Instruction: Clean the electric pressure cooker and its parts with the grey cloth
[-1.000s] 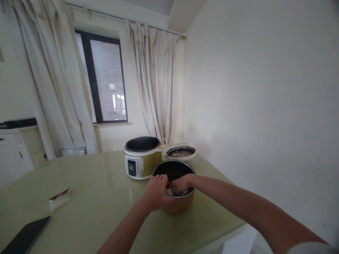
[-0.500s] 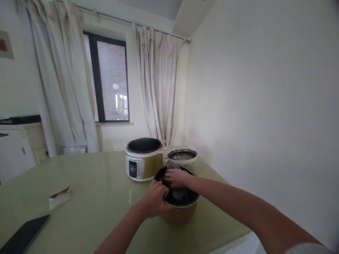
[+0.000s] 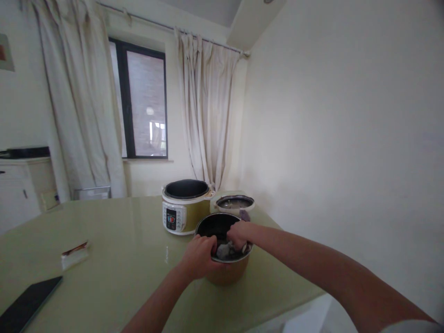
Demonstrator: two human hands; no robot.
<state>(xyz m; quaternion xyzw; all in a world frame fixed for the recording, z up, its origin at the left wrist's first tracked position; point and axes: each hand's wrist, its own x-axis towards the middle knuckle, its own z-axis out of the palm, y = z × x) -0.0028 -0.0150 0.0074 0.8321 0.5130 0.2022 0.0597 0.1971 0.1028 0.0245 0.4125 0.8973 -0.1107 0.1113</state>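
Observation:
A dark-lined inner pot (image 3: 229, 274) with a copper-brown outside stands on the table near its right edge. My left hand (image 3: 199, 255) grips the pot's rim on the near left side, thumb toward the inside. Inside the pot, my right hand (image 3: 238, 232) is closed on a greyish-purple cloth (image 3: 244, 215); part of it sticks up behind the hand and a paler part lies against the inner wall below. The fingertips of the right hand are partly hidden. Behind the pot stands an open pressure cooker body (image 3: 197, 216) with a front control panel.
Right of the cooker is its round lid (image 3: 236, 202), underside showing. On the green table (image 3: 114, 236), a small white packet (image 3: 75, 255) with a brown edge lies at left, and a dark flat tablet-like object (image 3: 31, 303) lies nearer. A wall (image 3: 347, 138) rises at right.
My right hand has moved from the pot's far left part toward its right side with the cloth, a paler part of which now shows low inside. My left hand stays on the rim.

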